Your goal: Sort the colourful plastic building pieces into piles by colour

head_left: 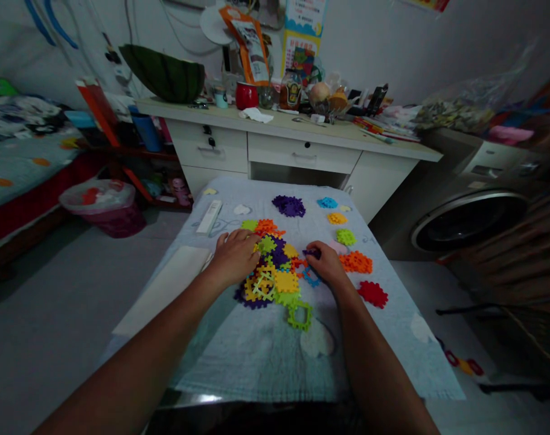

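A mixed pile of plastic interlocking puzzle pieces (pixel 286 281) in yellow, green, purple, orange and blue lies mid-table. My left hand (pixel 238 257) rests at the pile's left side, fingers stretched over its edge, gripping nothing that I can see. Just right of the pile, my right hand (pixel 326 263) pinches a small purple puzzle piece (pixel 311 252) between thumb and fingers. Sorted by colour, other pieces form separate heaps: purple (pixel 289 205), blue (pixel 327 203), yellow (pixel 337 218), green (pixel 346 236), orange (pixel 357 263) and red (pixel 373 294). A green square frame piece (pixel 300 315) lies nearest to me.
A pale cloth (pixel 256 368) covers the table. A white box (pixel 209 217) and a white sheet (pixel 166 290) lie on the left. Beyond stands a white cabinet (pixel 302 154) with a watermelon half (pixel 166 75) and jars on top. A washing machine (pixel 465 205) is at right, a pink bin (pixel 105 208) at left.
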Demonstrator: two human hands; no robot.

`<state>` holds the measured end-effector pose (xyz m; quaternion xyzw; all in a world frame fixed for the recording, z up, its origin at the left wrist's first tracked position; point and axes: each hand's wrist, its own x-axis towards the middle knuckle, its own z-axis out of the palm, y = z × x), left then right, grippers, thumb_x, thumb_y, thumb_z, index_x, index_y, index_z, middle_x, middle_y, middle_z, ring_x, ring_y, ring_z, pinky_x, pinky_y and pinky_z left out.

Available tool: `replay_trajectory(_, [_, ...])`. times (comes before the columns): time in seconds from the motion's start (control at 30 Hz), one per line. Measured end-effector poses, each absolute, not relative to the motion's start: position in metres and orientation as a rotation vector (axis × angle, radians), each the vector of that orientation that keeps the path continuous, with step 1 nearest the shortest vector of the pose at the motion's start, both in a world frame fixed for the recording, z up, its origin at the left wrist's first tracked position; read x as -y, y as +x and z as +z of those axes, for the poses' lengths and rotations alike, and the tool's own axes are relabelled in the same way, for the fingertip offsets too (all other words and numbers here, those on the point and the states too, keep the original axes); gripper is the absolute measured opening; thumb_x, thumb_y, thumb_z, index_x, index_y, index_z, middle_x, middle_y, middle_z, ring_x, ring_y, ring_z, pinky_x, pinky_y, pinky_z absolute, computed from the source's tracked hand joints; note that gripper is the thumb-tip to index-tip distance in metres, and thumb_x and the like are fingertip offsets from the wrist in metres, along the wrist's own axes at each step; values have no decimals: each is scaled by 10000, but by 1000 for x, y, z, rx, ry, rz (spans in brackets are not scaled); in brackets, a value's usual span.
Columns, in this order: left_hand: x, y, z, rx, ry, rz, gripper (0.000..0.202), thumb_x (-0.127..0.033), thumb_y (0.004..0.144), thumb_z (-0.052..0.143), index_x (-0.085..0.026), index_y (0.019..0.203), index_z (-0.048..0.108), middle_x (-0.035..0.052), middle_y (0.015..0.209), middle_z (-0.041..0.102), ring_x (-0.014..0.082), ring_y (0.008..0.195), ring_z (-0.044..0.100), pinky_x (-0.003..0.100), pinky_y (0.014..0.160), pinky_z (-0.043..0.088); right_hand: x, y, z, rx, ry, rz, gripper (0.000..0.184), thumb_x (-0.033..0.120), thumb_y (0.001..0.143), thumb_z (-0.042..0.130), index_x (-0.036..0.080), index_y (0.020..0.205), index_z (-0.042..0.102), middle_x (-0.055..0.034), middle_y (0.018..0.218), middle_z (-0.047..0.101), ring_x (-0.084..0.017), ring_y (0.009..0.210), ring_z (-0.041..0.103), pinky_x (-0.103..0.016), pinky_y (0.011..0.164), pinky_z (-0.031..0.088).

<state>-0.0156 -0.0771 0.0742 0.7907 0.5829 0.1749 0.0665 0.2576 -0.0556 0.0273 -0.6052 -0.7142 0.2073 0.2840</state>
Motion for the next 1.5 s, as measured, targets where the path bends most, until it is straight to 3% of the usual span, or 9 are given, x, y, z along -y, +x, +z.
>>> replay_trajectory(0.1, [55, -15, 67, -1864, 2297, 311, 411, -312, 831, 498, -226, 1220, 600, 152, 1376, 540, 344, 1308, 447, 566, 1041, 337, 53, 259, 25, 1781, -1630, 570, 257, 236, 754, 580, 193, 997, 654, -32, 877, 686, -181, 784, 604, -309, 765, 456])
replay_trajectory(0.27, [25, -15, 56, -1867, 2228, 180, 588, -467, 798, 559, -222, 1332, 528, 173, 1498, 406, 389, 1393, 332, 584, 1074, 295, 51, 261, 24, 1668, -1612, 522, 253, 338, 755, 595, 182, 943, 658, -46, 840, 688, -197, 767, 602, -307, 737, 452])
replay_trajectory(0.53, [-20, -15, 28, -1822, 2202, 422, 639, -559, 901, 386, -219, 1442, 415, 170, 1574, 280, 361, 1457, 214, 572, 1122, 229, 49, 264, 20, 1640, -1577, 523, 289, 292, 803, 474, 173, 974, 674, -64, 865, 699, -199, 771, 599, -315, 746, 457])
replay_trajectory(0.73, [-36, -7, 19, -1749, 2146, 444, 533, -580, 878, 404, -274, 1275, 586, 86, 1441, 505, 345, 1359, 361, 533, 1075, 294, 49, 265, 19, 1653, -1568, 525, 346, 265, 770, 481, 160, 1046, 662, -63, 894, 691, -188, 728, 578, -317, 739, 464])
replay_trajectory(0.87, [-37, -5, 23, -1728, 2119, 490, 422, -545, 847, 471, -260, 1092, 666, 58, 1261, 642, 295, 1214, 508, 429, 989, 380, 50, 264, 22, 1702, -1598, 516, 378, 266, 756, 510, 169, 1096, 645, -48, 863, 673, -181, 706, 563, -305, 708, 453])
replay_trajectory(1.03, [-29, -9, 27, -1658, 2115, 562, 346, -497, 848, 469, -227, 894, 681, 49, 1070, 692, 246, 1060, 582, 355, 895, 433, 51, 261, 25, 1748, -1645, 495, 360, 280, 773, 524, 171, 1100, 630, -17, 744, 615, -176, 674, 552, -286, 664, 421])
replay_trajectory(1.33, [1, -9, 34, -1581, 2143, 707, 376, -489, 874, 429, -220, 922, 688, 51, 1027, 691, 236, 1032, 597, 368, 927, 443, 51, 258, 20, 1686, -1651, 450, 301, 272, 780, 534, 211, 1071, 577, -16, 830, 635, -172, 708, 571, -278, 673, 437])
replay_trajectory(1.5, [30, -6, 40, -1476, 2243, 673, 357, -473, 876, 455, -216, 990, 675, 66, 1010, 688, 247, 988, 614, 385, 887, 462, 49, 259, 14, 1731, -1586, 363, 398, 216, 744, 541, 175, 1139, 565, -81, 999, 627, -191, 809, 572, -316, 750, 464])
